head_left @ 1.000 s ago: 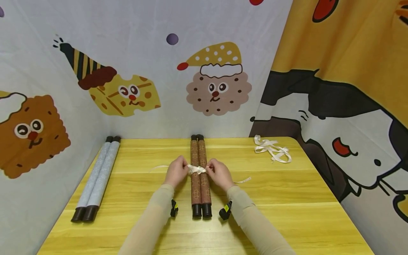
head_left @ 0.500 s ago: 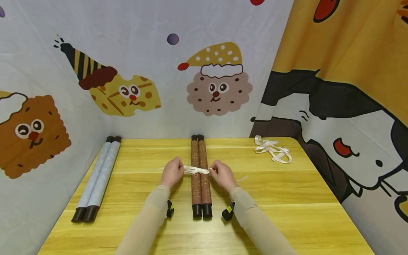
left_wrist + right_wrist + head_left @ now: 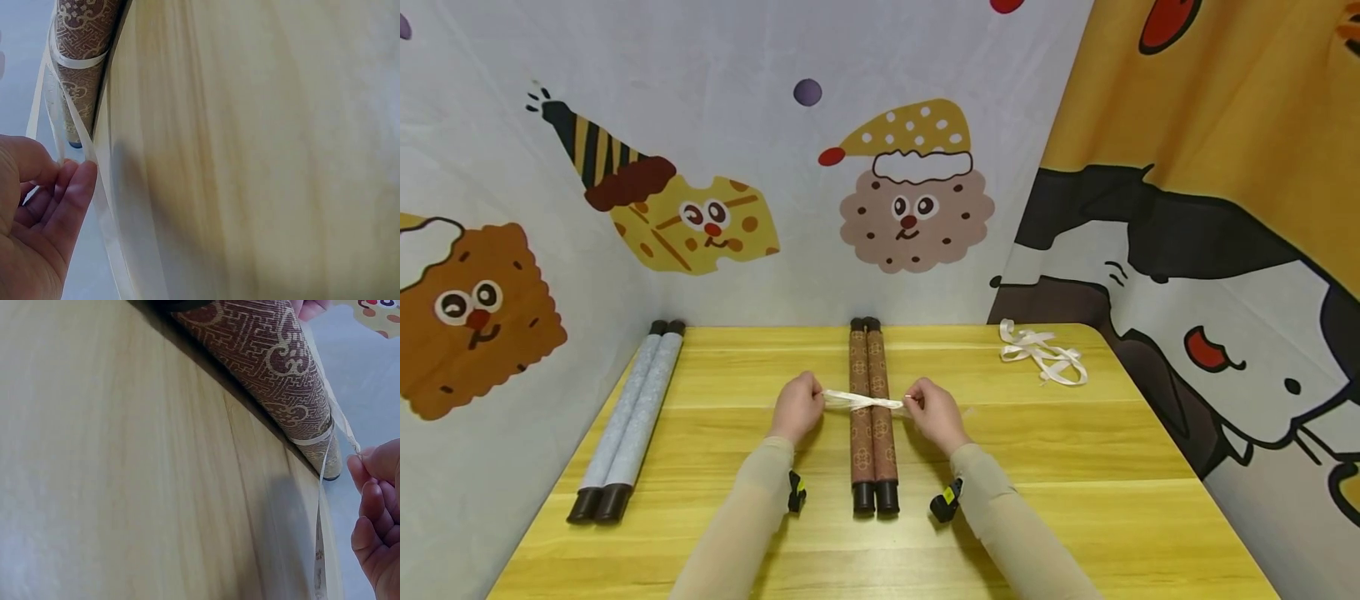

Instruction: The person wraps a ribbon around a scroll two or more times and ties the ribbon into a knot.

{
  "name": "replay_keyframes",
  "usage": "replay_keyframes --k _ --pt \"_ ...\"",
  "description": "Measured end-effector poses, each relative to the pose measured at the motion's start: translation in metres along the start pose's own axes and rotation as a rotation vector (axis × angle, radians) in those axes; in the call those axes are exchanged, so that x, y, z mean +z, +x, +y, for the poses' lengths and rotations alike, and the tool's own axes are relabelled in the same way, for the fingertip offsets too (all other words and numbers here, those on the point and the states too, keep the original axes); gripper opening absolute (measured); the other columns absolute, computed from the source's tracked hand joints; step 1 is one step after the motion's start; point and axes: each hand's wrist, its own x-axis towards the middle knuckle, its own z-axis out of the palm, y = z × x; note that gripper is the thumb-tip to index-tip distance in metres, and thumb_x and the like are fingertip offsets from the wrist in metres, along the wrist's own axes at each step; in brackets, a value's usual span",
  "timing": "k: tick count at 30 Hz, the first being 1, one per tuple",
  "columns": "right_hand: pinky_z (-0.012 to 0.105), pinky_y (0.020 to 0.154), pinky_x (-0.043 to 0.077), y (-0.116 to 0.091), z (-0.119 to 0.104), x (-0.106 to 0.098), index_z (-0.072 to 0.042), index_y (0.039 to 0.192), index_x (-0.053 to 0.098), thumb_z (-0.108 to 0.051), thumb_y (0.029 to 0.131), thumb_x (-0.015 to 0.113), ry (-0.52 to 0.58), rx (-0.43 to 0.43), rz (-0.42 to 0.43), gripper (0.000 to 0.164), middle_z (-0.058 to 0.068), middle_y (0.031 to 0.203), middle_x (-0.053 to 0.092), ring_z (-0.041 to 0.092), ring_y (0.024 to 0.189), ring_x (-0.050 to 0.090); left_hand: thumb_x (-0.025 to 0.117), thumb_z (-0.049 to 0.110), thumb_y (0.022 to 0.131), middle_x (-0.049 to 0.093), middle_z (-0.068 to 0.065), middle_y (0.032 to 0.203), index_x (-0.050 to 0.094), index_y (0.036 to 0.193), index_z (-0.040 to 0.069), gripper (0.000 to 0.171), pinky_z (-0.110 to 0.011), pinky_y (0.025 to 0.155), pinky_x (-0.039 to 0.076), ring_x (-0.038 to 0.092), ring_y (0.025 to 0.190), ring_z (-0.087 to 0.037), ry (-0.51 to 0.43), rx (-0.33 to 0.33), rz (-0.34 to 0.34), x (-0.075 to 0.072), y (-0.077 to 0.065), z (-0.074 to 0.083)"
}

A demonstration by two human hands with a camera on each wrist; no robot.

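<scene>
A brown patterned scroll (image 3: 872, 454) with two rolls side by side and dark end caps lies upright in the middle of the head view. White ribbon (image 3: 871, 403) goes round both rolls and is gathered at a knot on top. To the left of the scroll, my left hand (image 3: 797, 407) pinches a stretch of the ribbon between thumb and fingers. My right hand (image 3: 936, 414) pinches the other side, just right of the rolls. Both sides run taut. In the right wrist view a loose ribbon tail (image 3: 320, 550) hangs down; another tail (image 3: 109, 237) shows in the left wrist view.
A pale blue scroll (image 3: 632, 417), also two rolls with dark caps, lies along the table's left side. A loose heap of white ribbon (image 3: 1043, 354) rests at the back right. Printed cloth (image 3: 737, 292) stands behind the wooden table (image 3: 1037, 467).
Both hands have moved apart, left hand leftward and right hand rightward. The bunched bow over the scroll has been drawn out into a tight, straight line of ribbon.
</scene>
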Motion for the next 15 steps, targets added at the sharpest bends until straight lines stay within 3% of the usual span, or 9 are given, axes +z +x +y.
replay_keyframes --k 15 --pt "0.034 0.066 0.05 -0.0009 -0.0034 -0.0005 -0.009 0.087 0.06 -0.004 0.091 0.067 -0.011 -0.069 0.013 0.009 0.0 0.079 0.06 0.015 0.071 0.056 0.061 -0.005 0.085 0.061 -0.01 0.077 0.057 0.084 0.001 0.007 -0.044 0.067 0.051 0.058 0.07 -0.026 0.001 -0.025 0.022 -0.0071 -0.0044 -0.0068"
